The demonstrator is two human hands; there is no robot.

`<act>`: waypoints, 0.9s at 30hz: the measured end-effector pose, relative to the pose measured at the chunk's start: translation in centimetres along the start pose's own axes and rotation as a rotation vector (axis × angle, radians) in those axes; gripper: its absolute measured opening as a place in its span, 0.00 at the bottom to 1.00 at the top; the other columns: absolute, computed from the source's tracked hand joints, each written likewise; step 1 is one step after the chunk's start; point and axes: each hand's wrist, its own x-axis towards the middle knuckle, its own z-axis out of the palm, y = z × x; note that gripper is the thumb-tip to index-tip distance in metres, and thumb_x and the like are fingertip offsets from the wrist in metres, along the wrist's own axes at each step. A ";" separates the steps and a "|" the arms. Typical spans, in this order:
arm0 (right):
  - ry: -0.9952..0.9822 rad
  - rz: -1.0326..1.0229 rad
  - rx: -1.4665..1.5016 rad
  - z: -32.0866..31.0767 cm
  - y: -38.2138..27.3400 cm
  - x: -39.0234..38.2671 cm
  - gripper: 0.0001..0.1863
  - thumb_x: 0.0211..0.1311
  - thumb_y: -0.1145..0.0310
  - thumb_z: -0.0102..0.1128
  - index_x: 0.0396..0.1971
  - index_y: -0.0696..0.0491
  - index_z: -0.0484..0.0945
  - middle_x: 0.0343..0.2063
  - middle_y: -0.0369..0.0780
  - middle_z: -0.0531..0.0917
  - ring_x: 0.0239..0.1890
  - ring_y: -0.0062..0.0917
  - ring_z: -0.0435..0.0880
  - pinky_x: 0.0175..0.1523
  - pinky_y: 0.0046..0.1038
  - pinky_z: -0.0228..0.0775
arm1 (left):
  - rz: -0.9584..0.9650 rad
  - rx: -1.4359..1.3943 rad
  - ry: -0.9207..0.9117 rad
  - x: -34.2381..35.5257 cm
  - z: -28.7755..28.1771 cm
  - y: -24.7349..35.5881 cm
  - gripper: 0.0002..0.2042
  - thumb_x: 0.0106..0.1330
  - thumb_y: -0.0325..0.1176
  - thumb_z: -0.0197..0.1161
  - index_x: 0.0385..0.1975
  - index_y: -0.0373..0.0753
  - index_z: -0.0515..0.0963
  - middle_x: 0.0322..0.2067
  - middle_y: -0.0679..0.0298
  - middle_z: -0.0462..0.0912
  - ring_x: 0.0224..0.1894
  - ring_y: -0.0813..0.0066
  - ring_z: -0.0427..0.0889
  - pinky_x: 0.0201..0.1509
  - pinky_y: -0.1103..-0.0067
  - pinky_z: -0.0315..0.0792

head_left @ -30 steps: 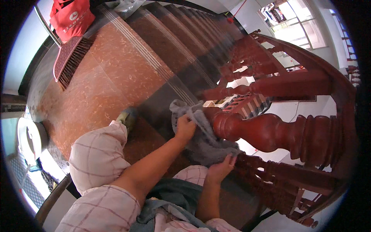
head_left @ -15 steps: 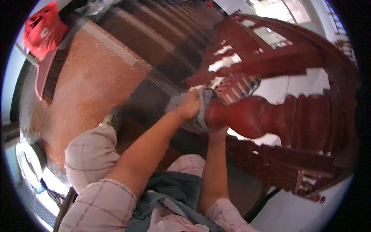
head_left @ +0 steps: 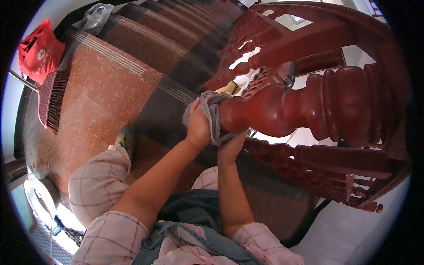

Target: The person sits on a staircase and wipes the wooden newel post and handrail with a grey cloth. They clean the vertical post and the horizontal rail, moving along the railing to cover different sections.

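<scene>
A grey cloth [head_left: 214, 118] is wrapped around the narrow part of a turned, dark red wooden stair post [head_left: 264, 110]. My left hand [head_left: 198, 126] is closed on the cloth at its left side, thumb up and the fingers partly covered by its folds. Against the cloth's lower edge, beside the post, my right hand [head_left: 230, 150] grips from the near side. Its fingertips go out of sight behind the post. Both hands touch the cloth, and the post's shiny, rounded bulges extend to the right of them.
Stone steps [head_left: 145, 73] with pale grooved strips rise at the far side. A red wooden railing [head_left: 309, 35] runs along the right. At left are a broom [head_left: 52, 99], a red bag [head_left: 40, 51] and a clear plastic bag [head_left: 98, 18]. A white round object [head_left: 40, 197] stands lower left.
The view has shifted, so the post sits further left. My left hand has turned to the cloth's left side. More of my right hand shows below the post. Both stay on the cloth.
</scene>
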 end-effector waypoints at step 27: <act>-0.227 -0.402 -0.818 -3.8 1.8 -6.7 0.24 0.66 0.69 0.47 0.59 0.61 0.59 0.53 0.50 0.70 0.54 0.38 0.72 0.58 0.34 0.63 | 0.231 0.947 0.189 -10.1 -1.9 3.5 0.21 0.49 0.20 0.53 0.47 0.33 0.72 0.44 0.51 0.76 0.51 0.63 0.72 0.54 0.68 0.64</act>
